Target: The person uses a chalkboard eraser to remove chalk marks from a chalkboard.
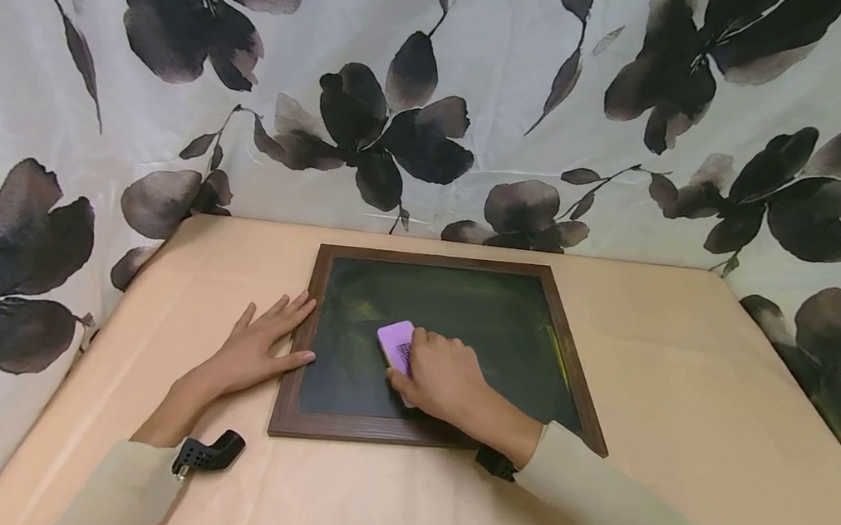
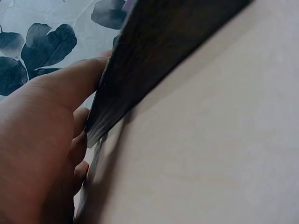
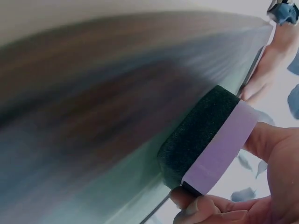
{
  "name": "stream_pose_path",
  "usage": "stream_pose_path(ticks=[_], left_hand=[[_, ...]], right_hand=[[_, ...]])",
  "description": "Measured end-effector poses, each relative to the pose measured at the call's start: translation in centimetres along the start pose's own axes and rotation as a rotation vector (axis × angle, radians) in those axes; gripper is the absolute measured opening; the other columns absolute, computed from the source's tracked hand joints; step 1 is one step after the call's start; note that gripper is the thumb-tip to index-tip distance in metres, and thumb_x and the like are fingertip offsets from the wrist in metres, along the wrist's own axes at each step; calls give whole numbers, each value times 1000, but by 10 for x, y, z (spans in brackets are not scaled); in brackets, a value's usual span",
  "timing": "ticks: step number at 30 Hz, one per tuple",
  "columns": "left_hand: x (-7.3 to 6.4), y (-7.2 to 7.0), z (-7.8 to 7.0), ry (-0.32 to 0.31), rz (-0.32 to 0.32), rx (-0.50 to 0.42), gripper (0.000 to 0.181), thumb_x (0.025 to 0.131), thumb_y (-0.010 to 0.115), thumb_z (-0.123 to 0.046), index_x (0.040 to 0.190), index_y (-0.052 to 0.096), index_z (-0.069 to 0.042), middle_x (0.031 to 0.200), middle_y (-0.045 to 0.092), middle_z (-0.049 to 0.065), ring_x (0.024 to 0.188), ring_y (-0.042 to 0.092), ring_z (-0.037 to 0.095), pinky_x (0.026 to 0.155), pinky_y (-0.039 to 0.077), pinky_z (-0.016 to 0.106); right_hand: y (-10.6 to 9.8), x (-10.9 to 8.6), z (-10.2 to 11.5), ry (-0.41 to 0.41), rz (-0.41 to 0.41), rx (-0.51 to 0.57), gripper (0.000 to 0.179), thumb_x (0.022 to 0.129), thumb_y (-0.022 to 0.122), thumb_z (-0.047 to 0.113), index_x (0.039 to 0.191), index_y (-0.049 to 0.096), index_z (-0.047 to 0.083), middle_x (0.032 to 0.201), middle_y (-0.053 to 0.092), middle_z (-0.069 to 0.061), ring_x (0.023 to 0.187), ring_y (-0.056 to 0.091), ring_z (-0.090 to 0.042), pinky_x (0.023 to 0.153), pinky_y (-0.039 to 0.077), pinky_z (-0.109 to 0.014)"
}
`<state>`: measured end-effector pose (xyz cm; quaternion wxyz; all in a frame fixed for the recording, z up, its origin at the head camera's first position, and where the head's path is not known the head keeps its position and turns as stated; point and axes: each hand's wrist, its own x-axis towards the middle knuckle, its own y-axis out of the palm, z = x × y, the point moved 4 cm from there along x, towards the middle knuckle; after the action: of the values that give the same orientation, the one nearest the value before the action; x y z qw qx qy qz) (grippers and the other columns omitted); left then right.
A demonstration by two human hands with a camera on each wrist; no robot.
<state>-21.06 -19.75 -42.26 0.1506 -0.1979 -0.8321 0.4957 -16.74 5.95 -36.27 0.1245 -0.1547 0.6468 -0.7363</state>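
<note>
A small chalkboard (image 1: 461,316) in a dark brown wooden frame lies on the table, with yellowish smears over its green surface. My right hand (image 1: 448,379) grips a purple-backed chalkboard eraser (image 1: 396,345) over the board, left of its middle. In the right wrist view the eraser's dark felt side (image 3: 201,135) faces the board, with thumb and fingers holding the purple back. Fingers spread, my left hand (image 1: 255,350) rests at the left side of the frame, its fingertips and thumb touching the edge. The left wrist view shows this hand (image 2: 42,135) against the frame's side (image 2: 149,51).
A yellow chalk streak (image 1: 559,358) runs along the board's right inner edge. The light wooden table (image 1: 695,387) extends around the board. Behind and at the sides hangs a white cloth (image 1: 512,79) with dark flowers. A black wrist device (image 1: 210,451) sits on the left wrist.
</note>
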Motion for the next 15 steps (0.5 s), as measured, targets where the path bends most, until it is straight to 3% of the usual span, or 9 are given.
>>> stream_pose_path(ticks=[15], left_hand=[[0,1,1,-5,2,7,83,89,57,-56,154,22,-20,160,12,1,145,10,30,109,-6,61]], right_hand=[[-15,-33,-100,171,-13,-4,49,83,72,40,94,57,-6,63,49,-5,49,48,-18,40,38,-30]])
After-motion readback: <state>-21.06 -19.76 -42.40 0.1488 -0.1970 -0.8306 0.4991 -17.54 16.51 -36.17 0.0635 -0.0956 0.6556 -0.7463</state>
